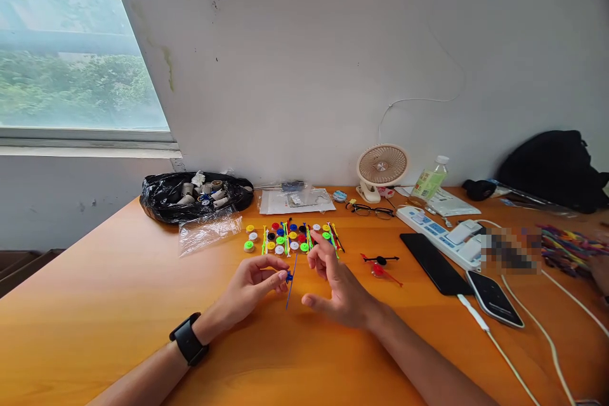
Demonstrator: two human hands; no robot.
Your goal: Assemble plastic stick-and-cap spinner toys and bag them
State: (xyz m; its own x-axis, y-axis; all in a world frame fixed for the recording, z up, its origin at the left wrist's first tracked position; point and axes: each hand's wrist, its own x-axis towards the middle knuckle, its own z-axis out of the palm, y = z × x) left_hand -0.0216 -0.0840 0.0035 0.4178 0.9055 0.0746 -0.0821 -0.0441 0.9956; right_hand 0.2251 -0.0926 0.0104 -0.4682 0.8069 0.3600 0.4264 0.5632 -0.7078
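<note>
A small blue piece (288,276) on a thin blue stick (292,281) sits pinched at the left hand's (252,285) fingertips, its shape too small to make out, the stick slanting down onto the surface (118,304). The right hand (340,288) hovers just beside it, fingers spread and holding nothing. Coloured caps and sticks (292,238) lie just beyond, toward the surface's far edge; part of the row is hidden by the right fingers.
</note>
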